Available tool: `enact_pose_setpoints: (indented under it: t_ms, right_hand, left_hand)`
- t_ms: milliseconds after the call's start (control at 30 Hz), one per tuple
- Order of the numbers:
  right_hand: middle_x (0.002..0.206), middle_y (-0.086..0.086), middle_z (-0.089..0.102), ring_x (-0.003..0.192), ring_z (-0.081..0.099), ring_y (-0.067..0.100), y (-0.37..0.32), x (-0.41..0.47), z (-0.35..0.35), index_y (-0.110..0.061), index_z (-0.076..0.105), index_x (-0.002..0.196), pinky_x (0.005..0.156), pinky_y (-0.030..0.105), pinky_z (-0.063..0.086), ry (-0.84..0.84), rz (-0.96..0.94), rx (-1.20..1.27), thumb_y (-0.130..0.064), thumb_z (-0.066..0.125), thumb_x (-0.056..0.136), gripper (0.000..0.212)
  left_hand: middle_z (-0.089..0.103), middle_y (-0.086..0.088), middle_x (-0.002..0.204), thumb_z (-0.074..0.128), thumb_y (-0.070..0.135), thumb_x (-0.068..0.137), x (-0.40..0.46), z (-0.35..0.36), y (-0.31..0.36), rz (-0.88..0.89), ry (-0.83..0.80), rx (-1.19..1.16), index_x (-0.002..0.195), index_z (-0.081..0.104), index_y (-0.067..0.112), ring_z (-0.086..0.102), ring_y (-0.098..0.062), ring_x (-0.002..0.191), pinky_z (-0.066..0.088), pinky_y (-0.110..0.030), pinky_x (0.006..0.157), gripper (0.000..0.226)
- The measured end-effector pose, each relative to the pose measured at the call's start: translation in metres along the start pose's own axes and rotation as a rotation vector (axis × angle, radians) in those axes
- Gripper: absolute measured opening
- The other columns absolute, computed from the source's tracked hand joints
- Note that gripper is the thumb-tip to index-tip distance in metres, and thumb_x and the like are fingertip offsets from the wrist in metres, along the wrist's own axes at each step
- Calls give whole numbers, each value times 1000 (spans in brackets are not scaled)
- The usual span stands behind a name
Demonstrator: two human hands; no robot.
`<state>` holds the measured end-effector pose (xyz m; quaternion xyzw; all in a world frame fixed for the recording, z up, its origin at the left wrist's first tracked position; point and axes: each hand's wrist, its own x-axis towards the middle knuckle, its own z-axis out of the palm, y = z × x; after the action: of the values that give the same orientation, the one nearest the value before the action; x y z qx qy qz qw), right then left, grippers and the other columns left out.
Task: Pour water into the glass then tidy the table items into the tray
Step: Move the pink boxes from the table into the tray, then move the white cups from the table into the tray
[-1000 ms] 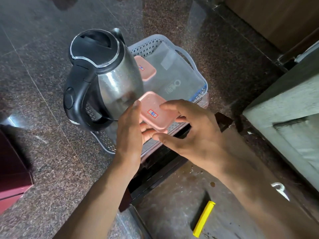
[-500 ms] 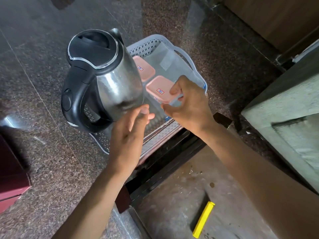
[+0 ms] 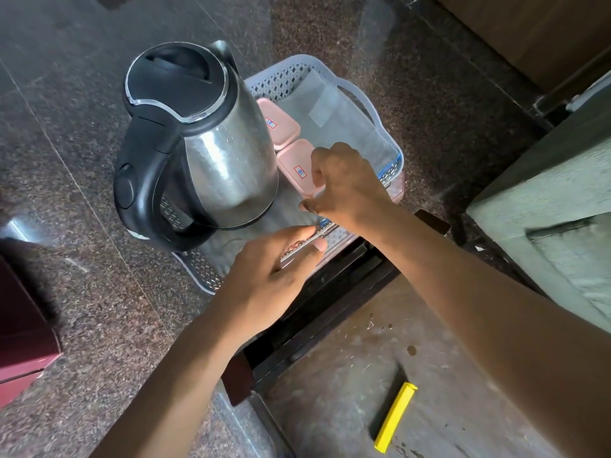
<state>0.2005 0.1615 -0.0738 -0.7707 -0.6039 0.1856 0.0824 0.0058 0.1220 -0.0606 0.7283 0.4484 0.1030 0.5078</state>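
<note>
The dark speckled granite counter [image 3: 82, 309] carries everything, and near its front edge stands the pale perforated plastic tray [image 3: 360, 94], close enough for you to reach without stretching. The biggest thing inside it is the brushed steel electric kettle with black lid and handle [image 3: 211, 150]; it takes the left half of the tray, with the handle turned toward you, I think so that you can grip it again easily. Behind and to the right lies a clear plastic pouch [image 3: 344, 127], flat against the far wall. Between kettle and pouch you have two small pink square lidded boxes — the far one [image 3: 281, 123] already rests in the tray, and the near one [image 3: 296, 166] sits just in front of it, the two almost touching. Your right hand [image 3: 347, 183] is on this near box, the fingers curled over its right edge and gripping it, probably to settle it straight beside the other. Your left hand [image 3: 274, 269] hovers by the tray's front rim, fingers relaxed and slightly spread, holding nothing. I cannot see any glass here. On the lower surface lies a small yellow plastic bar [image 3: 395, 418], well apart from the tray.
</note>
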Motion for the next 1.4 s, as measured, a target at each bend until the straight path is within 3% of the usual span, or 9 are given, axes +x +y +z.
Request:
enact_pose_setpoints:
  t_ms: [133,233,367,567,767,967,1100,1233,1400]
  right_hand:
    - [121,12,60,110,65,30,4,-16,-17,-14,67,116,95,32,50,52,-33,22,-33,88,82,44]
    - [115,10,66,103,67,27,11,-52,-33,-12,70,109,92,36,53,224,-84,123,-27,80,87,28]
    - [97,2,70,88,67,24,25,-125,-39,-9,74,102,78,41,56,502,-37,306,-16,78,86,18]
    - [111,3,73,103,68,27,61,-252,-9,-13,74,112,85,48,57,555,237,420,-14,76,88,24]
    - [105,2,73,93,70,23,121,-393,5,-15,73,114,79,44,59,529,545,361,-9,79,87,28]
    - [106,-3,72,92,70,22,183,-517,3,-19,71,113,78,44,60,683,744,270,-15,75,90,24]
    - [109,-4,67,99,63,22,229,-586,2,-22,67,120,83,42,55,779,924,155,-22,72,87,34]
    - [133,12,61,125,51,31,281,-633,20,-14,56,142,106,37,36,630,1159,119,-26,80,84,64]
    - [149,14,51,138,45,33,328,-655,51,-11,36,156,115,45,36,283,1210,272,-40,91,75,102]
  left_hand:
    - [79,21,123,49,69,96,0,1,-1,24,-3,7,124,57,64,77,-9,113,60,-40,107,30]
    - [76,34,116,54,64,96,1,2,-1,35,-20,15,128,67,54,70,11,114,56,-26,109,37]
    - [67,19,144,60,57,92,2,15,9,94,11,129,152,62,31,55,13,125,38,-2,101,65]
    - [65,15,150,63,42,101,-9,72,42,358,154,96,151,62,22,57,1,142,37,-15,121,54]
    - [66,23,148,66,42,98,-47,166,74,313,-99,-131,146,62,43,64,0,137,51,-37,117,48]
    - [68,18,147,69,39,100,-97,267,110,350,-357,-191,147,62,35,69,-4,131,56,-21,107,48]
    - [71,17,143,70,31,100,-133,324,134,373,-466,-204,144,64,32,70,-6,129,57,-27,106,45]
    - [72,19,140,70,41,98,-161,367,154,393,-575,-210,144,65,31,71,-4,130,59,-28,103,47]
    - [78,11,132,71,27,100,-183,407,163,386,-639,-223,142,68,26,73,-9,126,59,-23,102,42]
